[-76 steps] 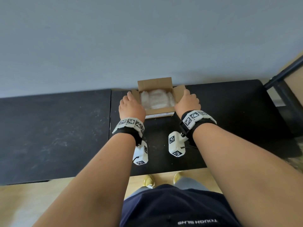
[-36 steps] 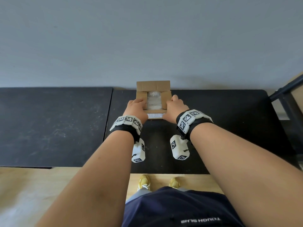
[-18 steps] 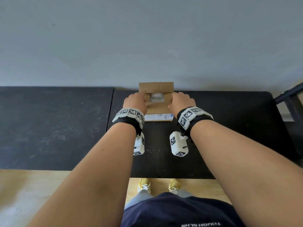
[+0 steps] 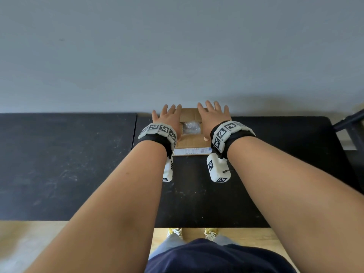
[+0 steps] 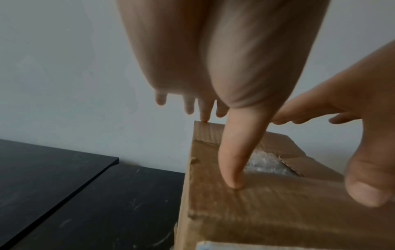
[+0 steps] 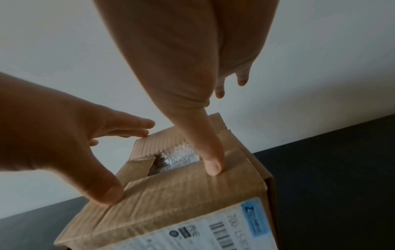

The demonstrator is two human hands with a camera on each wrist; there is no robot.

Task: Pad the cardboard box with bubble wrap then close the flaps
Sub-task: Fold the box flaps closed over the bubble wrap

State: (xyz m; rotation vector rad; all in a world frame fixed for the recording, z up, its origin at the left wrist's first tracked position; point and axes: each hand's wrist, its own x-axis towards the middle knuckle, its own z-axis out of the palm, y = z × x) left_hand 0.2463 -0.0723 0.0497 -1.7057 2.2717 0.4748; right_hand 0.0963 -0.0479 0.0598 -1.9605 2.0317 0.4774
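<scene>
The small cardboard box (image 4: 189, 141) stands on the black table (image 4: 197, 194), right against the grey wall. Its side flaps and near flap are folded in, and bubble wrap (image 4: 190, 127) shows through the gap in the middle. My left hand (image 4: 167, 118) lies flat over the left of the top. My right hand (image 4: 213, 116) lies flat over the right. Both hands have straight, spread fingers reaching to the far flap. In the wrist views the left thumb (image 5: 234, 162) and the right thumb (image 6: 211, 162) press on the near flap beside the bubble wrap (image 6: 179, 156).
A white shipping label (image 4: 192, 151) is on the box's front face. A second black tabletop (image 4: 69, 158) adjoins on the left at a seam. A dark metal frame (image 4: 352, 123) stands at the far right. The grey wall (image 4: 177, 56) is directly behind the box.
The side flaps were folded in, then the near flap came down over them. Both hands went from curled on the flaps to flat, with fingers stretched to the far flap.
</scene>
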